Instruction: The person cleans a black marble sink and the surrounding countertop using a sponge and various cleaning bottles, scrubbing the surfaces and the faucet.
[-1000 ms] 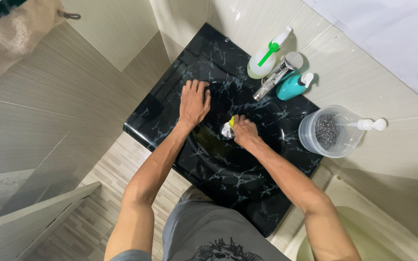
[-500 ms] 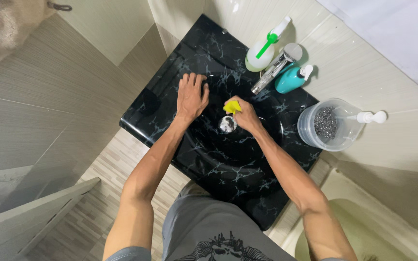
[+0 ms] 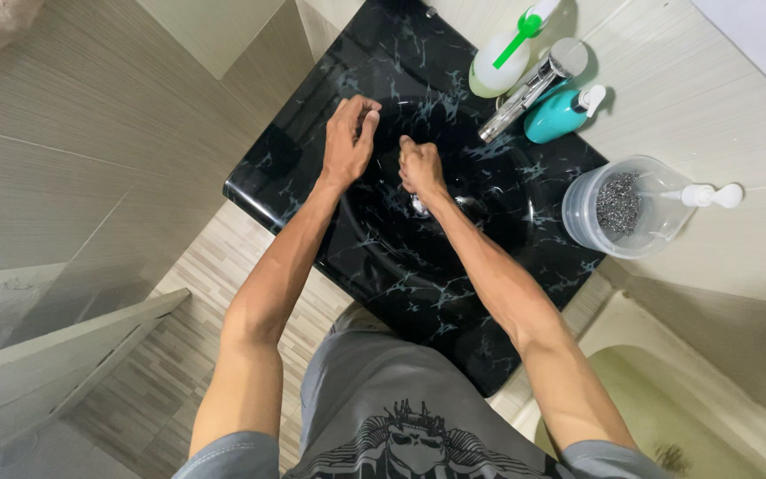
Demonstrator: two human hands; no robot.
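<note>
Right hand (image 3: 420,167) shifts from drain (image 3: 419,206) up bowl's far wall, fist clenched, yellow scrubber now hidden; left hand (image 3: 348,137) curls fingers, released, on black sink (image 3: 268,182) rim; scrubbing moves on

Hiding whatever the right hand (image 3: 420,168) is gripping; covering most of the drain (image 3: 419,206); cropping the spray bottle (image 3: 507,58) at top edge.

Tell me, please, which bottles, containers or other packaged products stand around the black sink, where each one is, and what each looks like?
Spray bottle: back of sink, left of the tap; pale body, green-and-white trigger.
Teal pump bottle: right of the tap; rounded, white pump.
Clear plastic tub: sink's right edge; round, holding grey steel wool.
White pump head: beside the tub; its bottle is hidden.
No signs or screens.
</note>
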